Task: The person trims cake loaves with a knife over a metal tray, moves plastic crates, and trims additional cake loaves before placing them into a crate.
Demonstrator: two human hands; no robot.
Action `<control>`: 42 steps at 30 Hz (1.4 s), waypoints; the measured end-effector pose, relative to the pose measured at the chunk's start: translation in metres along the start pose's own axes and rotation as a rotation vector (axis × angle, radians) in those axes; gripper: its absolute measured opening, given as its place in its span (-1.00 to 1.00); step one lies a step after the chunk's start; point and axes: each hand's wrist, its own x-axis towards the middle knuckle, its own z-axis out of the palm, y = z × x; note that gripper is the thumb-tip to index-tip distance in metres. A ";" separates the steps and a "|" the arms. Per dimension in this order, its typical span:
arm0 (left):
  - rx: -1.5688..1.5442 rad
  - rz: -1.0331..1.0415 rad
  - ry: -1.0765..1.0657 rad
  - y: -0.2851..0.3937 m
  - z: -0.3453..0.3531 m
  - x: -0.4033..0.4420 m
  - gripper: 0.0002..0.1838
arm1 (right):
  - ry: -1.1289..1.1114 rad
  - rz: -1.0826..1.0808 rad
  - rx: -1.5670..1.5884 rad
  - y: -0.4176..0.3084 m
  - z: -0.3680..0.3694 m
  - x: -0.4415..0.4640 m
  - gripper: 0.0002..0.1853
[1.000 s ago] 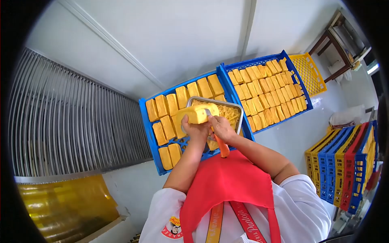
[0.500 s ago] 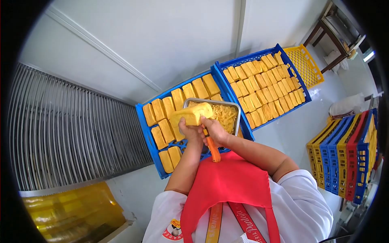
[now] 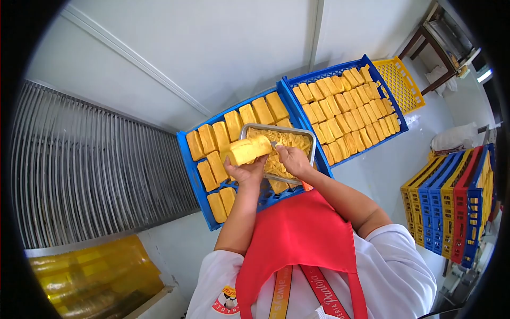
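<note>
The yellow loaf (image 3: 248, 151) is over the pan (image 3: 279, 128), maybe so scraps (image 3: 293, 139) drop in. The left hand (image 3: 248, 171) cups it underneath for support; the right hand (image 3: 294, 161) grips a knife (image 3: 307, 186) at its three o'clock end. A blue crate (image 3: 387, 91) sits at two o'clock.

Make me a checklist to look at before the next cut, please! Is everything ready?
1. Yellow loaf supported: ok, the left hand cradles it from below.
2. Orange-handled knife in the right hand: ok, the handle shows below the wrist.
3. Left fingers safely away from the blade: cannot tell, the loaf hides some of them.
4. Loaf wholly over the metal tray: not ok, its left end reaches past the rim in this view.
5. Room in the left blue crate: ok, bare lattice shows near the red apron.
</note>
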 end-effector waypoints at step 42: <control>0.965 0.418 0.137 0.005 -0.024 0.003 0.14 | 0.026 -0.281 -0.280 -0.006 -0.035 -0.017 -0.41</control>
